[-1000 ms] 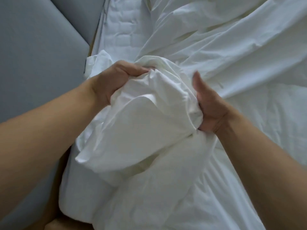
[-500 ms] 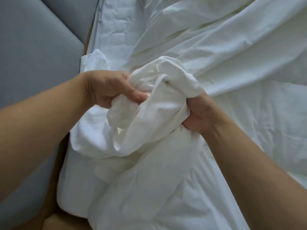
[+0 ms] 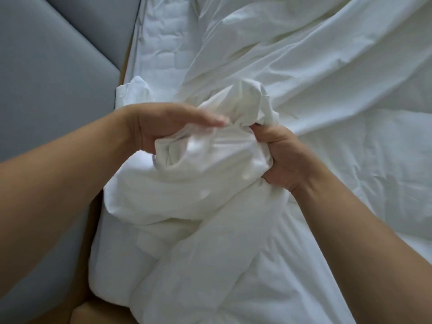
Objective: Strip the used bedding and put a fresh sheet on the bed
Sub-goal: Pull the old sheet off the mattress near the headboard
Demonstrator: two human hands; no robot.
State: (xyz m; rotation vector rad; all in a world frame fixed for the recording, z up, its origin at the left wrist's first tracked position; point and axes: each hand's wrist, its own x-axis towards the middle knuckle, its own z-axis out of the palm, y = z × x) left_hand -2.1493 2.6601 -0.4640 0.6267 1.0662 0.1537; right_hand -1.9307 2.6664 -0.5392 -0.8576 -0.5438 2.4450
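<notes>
A white sheet point(image 3: 210, 183) is bunched into a thick wad over the left side of the bed, and the rest of it trails in long folds to the far right. My right hand point(image 3: 278, 157) is clenched on the wad's right side, with cloth bulging above the fist. My left hand point(image 3: 163, 125) lies over the top left of the wad with its fingers stretched out straight and slightly blurred. Its thumb is hidden under the cloth. The quilted white mattress point(image 3: 163, 43) shows bare at the far left.
A grey padded headboard point(image 3: 58, 78) fills the left side, close to the mattress edge. A brown wooden bed frame strip point(image 3: 91, 218) runs between them. More rumpled white bedding point(image 3: 362, 171) covers the right of the bed.
My left hand has let go of the cloth and stretched its fingers flat over the wad. My right hand keeps its grip, and the bunch has been drawn tighter between the hands.
</notes>
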